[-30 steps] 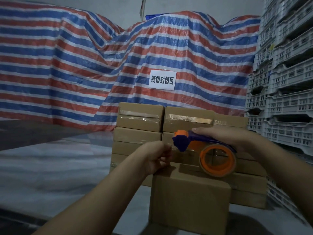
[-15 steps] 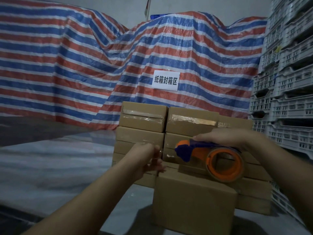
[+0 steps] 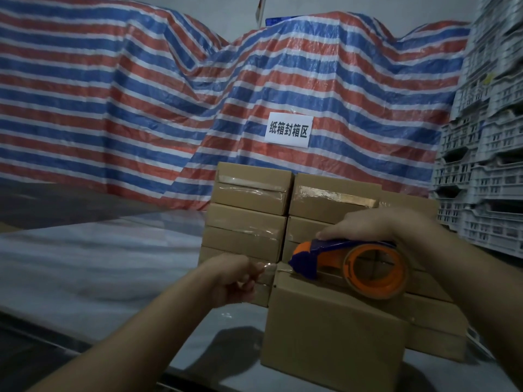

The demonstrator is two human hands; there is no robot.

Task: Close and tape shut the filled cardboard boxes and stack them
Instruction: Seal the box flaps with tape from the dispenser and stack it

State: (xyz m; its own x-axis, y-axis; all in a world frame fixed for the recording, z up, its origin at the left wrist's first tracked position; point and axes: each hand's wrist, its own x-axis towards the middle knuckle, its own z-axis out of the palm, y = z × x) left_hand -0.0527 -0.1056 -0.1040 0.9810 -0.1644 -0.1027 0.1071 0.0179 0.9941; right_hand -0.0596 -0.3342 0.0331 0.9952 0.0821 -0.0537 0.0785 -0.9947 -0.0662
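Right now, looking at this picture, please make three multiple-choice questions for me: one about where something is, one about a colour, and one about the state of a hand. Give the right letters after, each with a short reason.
1. Where is the white paper sign?
A. On the striped tarp behind the stacked boxes
B. On the front box
C. On the plastic crates

2. What colours is the tape dispenser?
A. Green and black
B. Orange and blue
C. All white

3. What is the left hand doing?
A. Resting flat on the table
B. Hanging idle
C. Pinching the loose end of clear tape

Answers:
1 A: the sign is fixed on the tarp, above the stacked boxes.
2 B: the tape dispenser, held by the right hand, has an orange ring and a blue body.
3 C: the left hand pinches the clear tape at the front box edge.
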